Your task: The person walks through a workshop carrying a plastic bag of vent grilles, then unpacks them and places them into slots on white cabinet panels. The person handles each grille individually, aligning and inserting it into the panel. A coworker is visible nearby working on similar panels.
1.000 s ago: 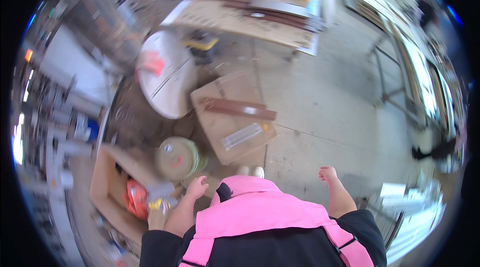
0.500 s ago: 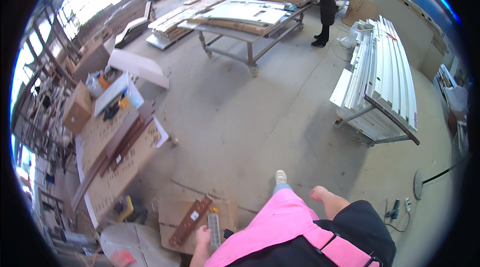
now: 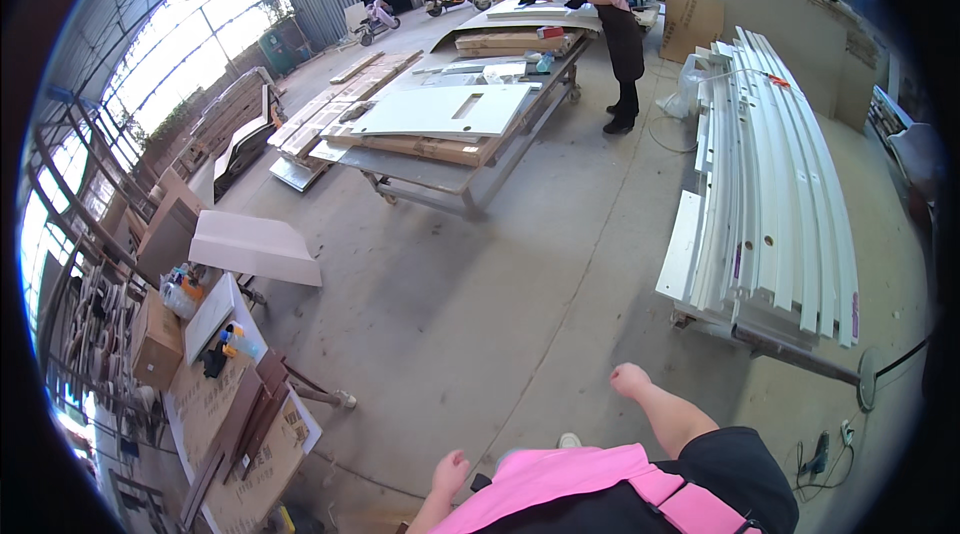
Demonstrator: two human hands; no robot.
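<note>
My left hand (image 3: 450,472) hangs low in front of me with its fingers curled in, and nothing shows in it. A small black piece (image 3: 481,482) sits beside it at the edge of my pink apron (image 3: 570,474). Further right, my right hand (image 3: 630,380) is held out over the concrete floor, closed in a loose fist with nothing visible in it. Neither hand touches any object. To the left of my hands, dark brown boards (image 3: 232,419) lie on a cardboard-topped bench (image 3: 275,464).
Ahead stands a wheeled metal table (image 3: 465,196) with white panels (image 3: 430,112). At its far side works a person in a dark apron (image 3: 615,44). Long white boards (image 3: 765,204) are stacked on a rack to the right. A power tool with a cord (image 3: 820,454) lies on the floor.
I have moved forward; the wheeled table and white stack are nearer. The brown board piece by my left hand has dropped out of view. My right forearm is stretched further out.
</note>
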